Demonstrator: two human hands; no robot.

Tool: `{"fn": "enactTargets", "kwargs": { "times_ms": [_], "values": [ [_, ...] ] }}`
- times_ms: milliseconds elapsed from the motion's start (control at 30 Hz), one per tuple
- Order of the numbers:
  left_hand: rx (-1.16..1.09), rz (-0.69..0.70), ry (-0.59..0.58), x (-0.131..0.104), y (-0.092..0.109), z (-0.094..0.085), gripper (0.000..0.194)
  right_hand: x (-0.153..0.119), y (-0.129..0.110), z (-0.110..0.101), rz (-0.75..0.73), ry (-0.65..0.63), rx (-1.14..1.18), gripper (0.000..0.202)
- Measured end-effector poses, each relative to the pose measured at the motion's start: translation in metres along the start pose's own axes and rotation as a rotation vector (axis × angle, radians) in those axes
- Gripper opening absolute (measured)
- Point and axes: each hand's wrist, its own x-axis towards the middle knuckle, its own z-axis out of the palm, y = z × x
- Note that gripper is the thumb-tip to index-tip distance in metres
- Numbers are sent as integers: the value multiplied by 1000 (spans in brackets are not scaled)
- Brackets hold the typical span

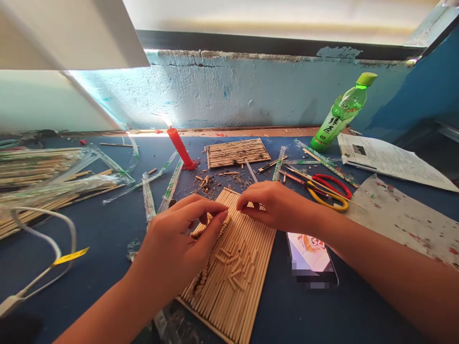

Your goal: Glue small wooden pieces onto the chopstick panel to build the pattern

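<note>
A panel of thin wooden sticks (pixel 222 306) lies on the dark blue table, with a raised dark-edged row along its left part. Short cut stick pieces (pixel 236 265) are scattered on its middle. Over the panel's upper left, my left hand (pixel 186 229) has thumb and index finger pinched together; what they hold, if anything, is too small to tell. My right hand (pixel 268 203) is just to the right above the panel, fingers curled with thumb and index tips together; nothing can be made out between them.
Behind the panel stand a lit red candle (pixel 179 147) and a smaller stick panel (pixel 238 153). Scissors (pixel 328 191), a phone (pixel 311 258), a stained sheet (pixel 409 220) and a green bottle (pixel 339 114) are right. Stick bundles (pixel 39 167) and a white cable (pixel 70 229) lie left.
</note>
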Motion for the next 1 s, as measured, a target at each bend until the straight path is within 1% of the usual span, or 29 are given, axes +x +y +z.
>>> {"fn": "enactTargets", "kwargs": {
  "times_ms": [200,467,733,800,867,1000],
  "values": [
    [18,-8,-10,1,-2,1,10,2,1,3,-30,23,16,14],
    [14,-29,-32,0,2,0,10,3,0,6,-40,16,35,14],
    [18,-36,-39,0,1,0,8,4,-1,7,-49,10,30,13],
    [20,-37,-36,0,1,-1,8,3,-1,4,-43,13,32,13],
    [19,-39,-29,0,0,-2,8,2,1,-5,-12,46,32,12],
    [-7,-33,-27,-3,1,-3,8,-2,13,-35,112,212,-2,10]
  ]
}}
